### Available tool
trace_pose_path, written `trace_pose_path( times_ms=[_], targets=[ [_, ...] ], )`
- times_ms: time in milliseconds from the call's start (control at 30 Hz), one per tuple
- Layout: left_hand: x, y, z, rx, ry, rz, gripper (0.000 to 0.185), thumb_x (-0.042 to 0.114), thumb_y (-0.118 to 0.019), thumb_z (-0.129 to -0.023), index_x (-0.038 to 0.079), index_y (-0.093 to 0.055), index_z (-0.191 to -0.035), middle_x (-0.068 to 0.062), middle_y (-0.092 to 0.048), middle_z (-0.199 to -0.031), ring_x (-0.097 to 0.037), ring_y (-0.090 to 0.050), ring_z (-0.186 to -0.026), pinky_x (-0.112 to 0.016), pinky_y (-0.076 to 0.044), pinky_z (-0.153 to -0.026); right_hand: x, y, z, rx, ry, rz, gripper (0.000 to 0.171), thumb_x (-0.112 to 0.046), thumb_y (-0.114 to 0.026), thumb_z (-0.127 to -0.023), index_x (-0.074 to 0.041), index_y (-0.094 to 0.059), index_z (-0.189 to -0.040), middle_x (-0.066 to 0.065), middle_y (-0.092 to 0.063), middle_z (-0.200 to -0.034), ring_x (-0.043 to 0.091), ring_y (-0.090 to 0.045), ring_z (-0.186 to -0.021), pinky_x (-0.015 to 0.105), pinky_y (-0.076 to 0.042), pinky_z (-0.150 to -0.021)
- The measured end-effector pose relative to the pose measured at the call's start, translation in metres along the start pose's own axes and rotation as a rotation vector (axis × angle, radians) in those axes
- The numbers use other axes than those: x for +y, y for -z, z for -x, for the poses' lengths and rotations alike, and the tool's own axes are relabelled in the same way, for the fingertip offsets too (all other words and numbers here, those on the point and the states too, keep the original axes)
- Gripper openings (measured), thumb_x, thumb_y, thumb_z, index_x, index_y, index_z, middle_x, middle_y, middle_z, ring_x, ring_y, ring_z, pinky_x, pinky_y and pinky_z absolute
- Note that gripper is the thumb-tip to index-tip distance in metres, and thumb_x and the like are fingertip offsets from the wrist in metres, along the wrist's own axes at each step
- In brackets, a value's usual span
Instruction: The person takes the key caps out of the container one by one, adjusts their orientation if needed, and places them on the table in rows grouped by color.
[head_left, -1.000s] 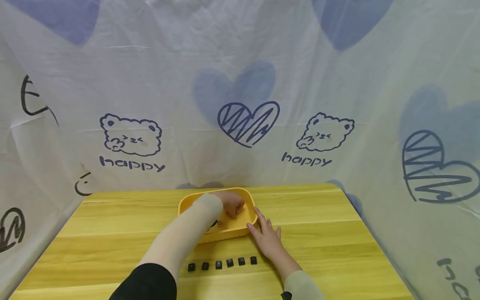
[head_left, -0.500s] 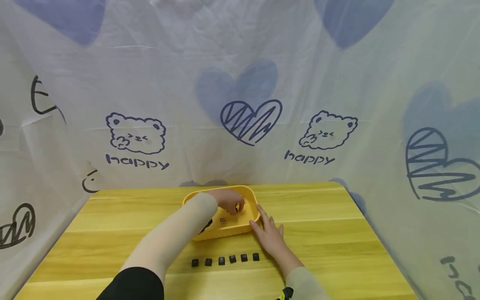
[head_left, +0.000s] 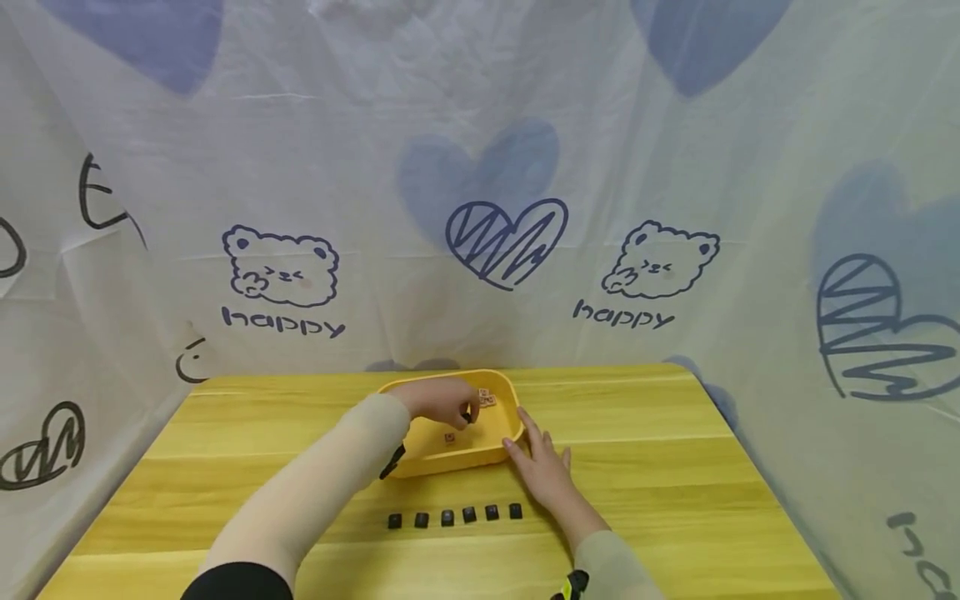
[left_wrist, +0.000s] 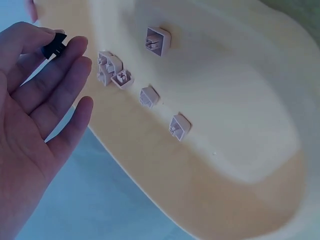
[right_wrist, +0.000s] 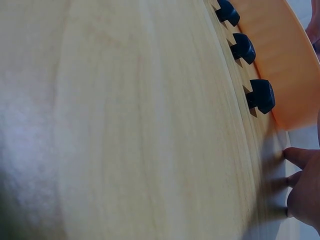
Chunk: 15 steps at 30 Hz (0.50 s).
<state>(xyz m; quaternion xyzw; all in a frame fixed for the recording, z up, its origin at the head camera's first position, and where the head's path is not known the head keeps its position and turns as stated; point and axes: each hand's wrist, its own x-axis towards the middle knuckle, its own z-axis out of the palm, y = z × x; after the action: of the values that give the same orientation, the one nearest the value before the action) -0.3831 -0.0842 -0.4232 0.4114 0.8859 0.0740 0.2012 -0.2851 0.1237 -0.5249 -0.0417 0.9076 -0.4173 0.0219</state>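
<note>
In the head view, my left hand [head_left: 442, 398] is inside the yellow tray [head_left: 465, 459]. Its thumb and forefinger pinch a black keycap [left_wrist: 54, 46], clearest in the left wrist view, while the other fingers lie loosely extended. Several pale pink keycaps [left_wrist: 148, 97] lie on the tray floor, some bunched together near the fingertips. My right hand [head_left: 546, 475] rests against the tray's right front corner with fingers spread. In the right wrist view, part of that hand [right_wrist: 305, 195] shows, fingertips down on the table.
A row of several black keycaps [head_left: 447, 517] runs across the wooden table [head_left: 675, 492] in front of the tray. The right wrist view shows some of these keycaps [right_wrist: 262, 96] close to the tray wall [right_wrist: 295, 75]. A printed cloth [head_left: 390, 83] hangs behind the table.
My left hand has shifted slightly left inside the tray, and the black keycap in its fingers has come into sight. More pink keycaps are uncovered. The right hand stays at the tray corner.
</note>
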Motion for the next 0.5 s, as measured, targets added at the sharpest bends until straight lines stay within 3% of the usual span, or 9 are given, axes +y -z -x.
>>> trace_pose_path(
  times_ms=[333, 500],
  targets=[
    [-0.005, -0.002, 0.037, 0.103, 0.017, 0.094, 0.016, 0.011, -0.067, -0.088, 0.01, -0.073, -0.102, 0.01, -0.06, -0.082, -0.008, -0.051, -0.068, -0.028, -0.047, -0.069, -0.002, -0.001, 0.0, -0.008, 0.005, -0.002, 0.065, -0.049, -0.045, -0.101, -0.029, -0.019, -0.157, 0.015, -0.032, -0.153, 0.05, -0.019, -0.139, 0.066, 0.01, -0.106],
    [-0.001, -0.002, 0.06, 0.163, 0.016, 0.129, 0.012, 0.012, -0.067, -0.089, 0.013, -0.073, -0.1, 0.01, -0.063, -0.086, -0.007, -0.055, -0.073, -0.029, -0.049, -0.072, -0.003, 0.0, 0.002, -0.01, -0.004, 0.001, 0.066, -0.053, -0.044, -0.1, -0.03, -0.018, -0.156, 0.016, -0.032, -0.153, 0.05, -0.019, -0.139, 0.065, 0.011, -0.107]
  ],
)
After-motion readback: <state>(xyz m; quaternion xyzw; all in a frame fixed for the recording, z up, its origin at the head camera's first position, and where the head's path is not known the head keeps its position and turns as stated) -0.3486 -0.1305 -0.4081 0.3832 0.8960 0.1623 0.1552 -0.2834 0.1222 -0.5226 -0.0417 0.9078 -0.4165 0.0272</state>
